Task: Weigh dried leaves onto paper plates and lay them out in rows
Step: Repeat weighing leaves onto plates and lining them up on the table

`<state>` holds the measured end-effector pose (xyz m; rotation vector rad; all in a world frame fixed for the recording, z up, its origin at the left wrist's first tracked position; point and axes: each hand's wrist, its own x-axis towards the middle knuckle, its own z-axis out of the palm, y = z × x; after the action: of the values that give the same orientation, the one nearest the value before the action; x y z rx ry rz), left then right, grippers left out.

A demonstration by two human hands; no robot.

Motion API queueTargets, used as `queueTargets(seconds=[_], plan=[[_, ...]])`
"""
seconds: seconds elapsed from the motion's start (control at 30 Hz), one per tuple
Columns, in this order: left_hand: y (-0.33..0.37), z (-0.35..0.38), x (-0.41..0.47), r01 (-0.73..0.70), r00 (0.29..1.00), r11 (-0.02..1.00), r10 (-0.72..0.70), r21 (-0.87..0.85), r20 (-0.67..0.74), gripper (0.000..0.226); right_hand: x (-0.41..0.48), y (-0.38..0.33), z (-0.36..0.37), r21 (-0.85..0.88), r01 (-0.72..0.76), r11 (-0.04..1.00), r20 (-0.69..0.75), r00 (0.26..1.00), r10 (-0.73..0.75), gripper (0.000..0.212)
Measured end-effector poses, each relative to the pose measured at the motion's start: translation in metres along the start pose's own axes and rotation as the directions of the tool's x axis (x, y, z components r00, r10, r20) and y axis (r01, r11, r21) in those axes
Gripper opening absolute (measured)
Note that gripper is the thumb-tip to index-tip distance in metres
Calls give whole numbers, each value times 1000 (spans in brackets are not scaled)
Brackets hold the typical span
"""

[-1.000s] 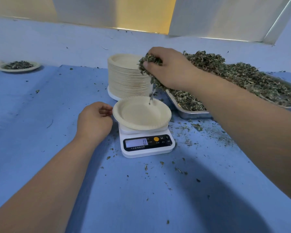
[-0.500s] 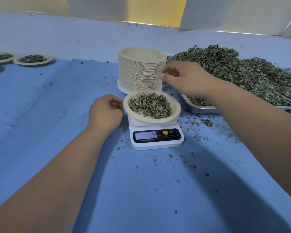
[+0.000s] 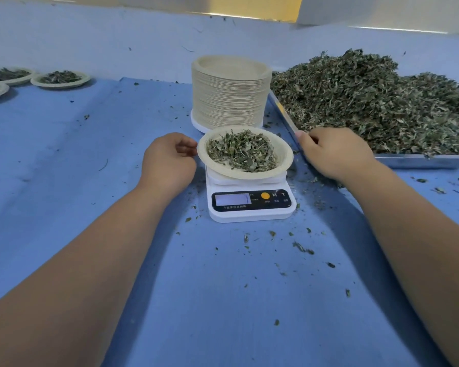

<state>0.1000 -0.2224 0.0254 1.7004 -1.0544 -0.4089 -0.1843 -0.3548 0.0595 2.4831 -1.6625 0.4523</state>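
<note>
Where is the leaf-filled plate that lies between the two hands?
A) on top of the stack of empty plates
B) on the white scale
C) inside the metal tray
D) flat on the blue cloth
B: the filled plate rests on the platform of the white scale, in front of the stack of empty plates.

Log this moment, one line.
weighing; round paper plate holding dried leaves on white scale; left hand beside rim; right hand at steel tray
</note>
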Motion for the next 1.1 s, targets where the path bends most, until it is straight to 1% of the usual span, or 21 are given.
queueTargets(seconds=[0.1,0.13,0.17,0.23,0.3,0.47,0.53,0.6,0.67,0.73,0.83,0.87,0.93,1.0,1.1], plan=[[3,0,-2,2,1000,1000,-2,8,-4,46,0,2,-3,-110,-80,991,161,982,97,71],[4,-1,-3,-1,1000,1000,1,12,-1,46,0,2,-3,-120,-76,990,181,979,97,72],[5,-1,-4,-3,1000,1000,3,15,2,46,0,1,-2,-114,-56,992,166,983,75,73],[6,-1,-5,-3,1000,1000,3,21,-2,45,-3,-1,2,-86,-10,996,74,997,16,70],[8,0,-6,3,1000,1000,-3,27,-16,43,-5,-2,4,-66,8,998,5,1000,-7,65],[9,0,-7,7,1000,999,-7,42,-21,39,-9,-3,2,-35,0,999,-31,1000,-1,63],[10,0,-8,7,1000,999,-6,46,-16,40,-11,-6,0,-11,-1,1000,-61,998,1,58],[13,-1,-8,41,999,999,-41,-18,-28,38,-13,-10,-6,47,38,998,-133,991,-32,50],[16,-4,-9,92,993,981,-102,-169,-51,34,-17,-14,-16,147,143,979,-202,973,-112,42],[21,-5,-11,117,988,955,-139,-274,-62,29,-24,-21,-26,226,243,943,-215,957,-195,38],[28,-2,-15,168,982,907,-186,-386,-9,25,-34,-35,-34,189,316,930,-200,939,-279,38],[30,0,-15,182,981,892,-193,-414,16,24,-35,-38,-35,164,325,931,-196,936,-292,38],[33,5,-18,174,985,911,-158,-373,71,18,-36,-41,-36,122,312,942,-181,940,-288,41],[32,8,-20,180,981,926,-147,-331,124,29,-35,-41,-35,117,287,951,-155,951,-268,42],[32,11,-22,247,965,878,-186,-411,184,44,-35,-44,-31,199,273,941,-116,960,-254,40]])
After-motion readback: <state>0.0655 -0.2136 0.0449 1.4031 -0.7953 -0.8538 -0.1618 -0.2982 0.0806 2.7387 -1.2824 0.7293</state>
